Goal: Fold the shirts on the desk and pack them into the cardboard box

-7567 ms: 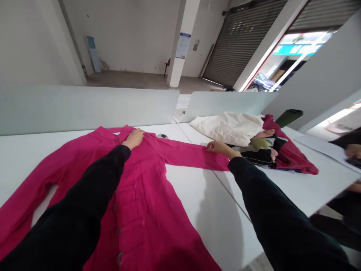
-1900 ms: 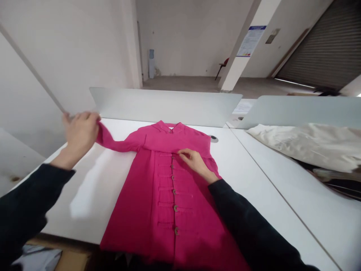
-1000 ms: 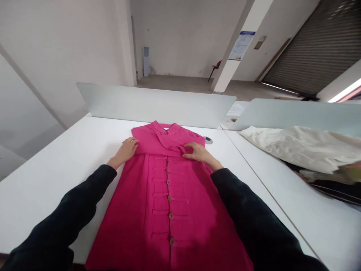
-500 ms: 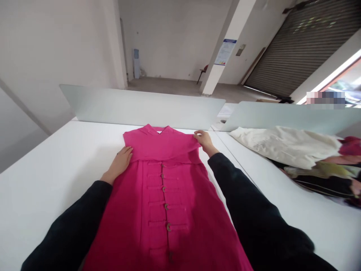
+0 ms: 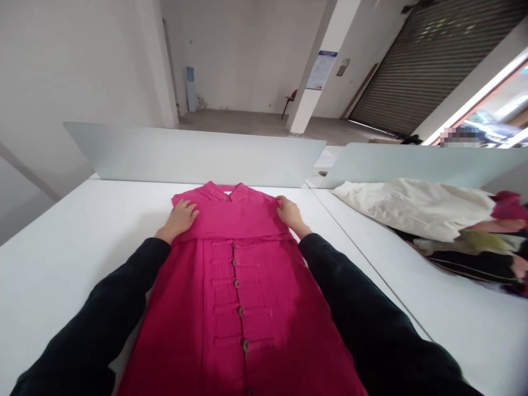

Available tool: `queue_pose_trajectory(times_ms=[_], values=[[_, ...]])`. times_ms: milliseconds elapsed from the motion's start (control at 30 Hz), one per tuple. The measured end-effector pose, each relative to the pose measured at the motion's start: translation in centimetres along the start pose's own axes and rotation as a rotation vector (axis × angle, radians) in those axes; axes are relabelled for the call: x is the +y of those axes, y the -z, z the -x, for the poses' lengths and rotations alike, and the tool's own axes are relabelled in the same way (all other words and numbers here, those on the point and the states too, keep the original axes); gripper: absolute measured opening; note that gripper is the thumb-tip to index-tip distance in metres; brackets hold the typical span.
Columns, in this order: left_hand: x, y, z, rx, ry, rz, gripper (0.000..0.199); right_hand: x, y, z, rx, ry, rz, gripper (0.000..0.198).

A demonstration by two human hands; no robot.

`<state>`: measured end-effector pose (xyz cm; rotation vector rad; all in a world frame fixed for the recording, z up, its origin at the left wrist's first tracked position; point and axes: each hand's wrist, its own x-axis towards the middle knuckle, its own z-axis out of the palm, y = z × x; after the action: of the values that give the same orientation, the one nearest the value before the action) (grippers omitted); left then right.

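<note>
A bright pink shirt (image 5: 264, 291) with toggle-style front fastenings and round buttons lies face up, its stand collar toward the far edge. Both sleeves appear to be folded across the chest in a band under the collar. My left hand (image 5: 181, 217) rests on the left shoulder side of the band, fingers stretched out over the cloth. At the opposite shoulder, my right hand (image 5: 289, 213) has its fingers and thumb closed on the edge of the fabric. The lower end of the shirt runs out of the bottom of the view.
The shirt lies on a white table (image 5: 53, 236) with a seam running to its right. Frosted divider panels (image 5: 198, 157) stand along the far edge. A heap of clothes, with a white garment (image 5: 416, 206) on top, lies at the right. Beyond stands a pillar (image 5: 317, 71).
My left hand has moved up and inward, from the side edge onto the folded band. My right hand has shifted slightly, still at the right shoulder. The view has moved a little.
</note>
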<state>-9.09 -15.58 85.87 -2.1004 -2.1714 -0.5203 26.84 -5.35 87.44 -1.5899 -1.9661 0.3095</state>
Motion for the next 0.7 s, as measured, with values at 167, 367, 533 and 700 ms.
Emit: queue_pose_trajectory(times_ms=[167,367,533,700], values=[[0.9,-1.3,1.1,-0.069,0.099,-0.044,0.057,0.2,-1.5,1.3,-0.034,0.099,0.361,0.046],[1.4,-0.2,1.8,-0.073,0.098,-0.063,0.056,0.8,-0.3,2.2,-0.081,0.15,0.403,0.04],[1.0,2.1,6.5,-0.047,-0.022,0.012,0.055,2.0,2.5,8.3,-0.056,0.399,0.281,0.045],[3.1,7.0,19.0,-0.045,-0.025,0.405,0.048,2.6,6.6,20.5,-0.37,0.532,-0.119,0.038]])
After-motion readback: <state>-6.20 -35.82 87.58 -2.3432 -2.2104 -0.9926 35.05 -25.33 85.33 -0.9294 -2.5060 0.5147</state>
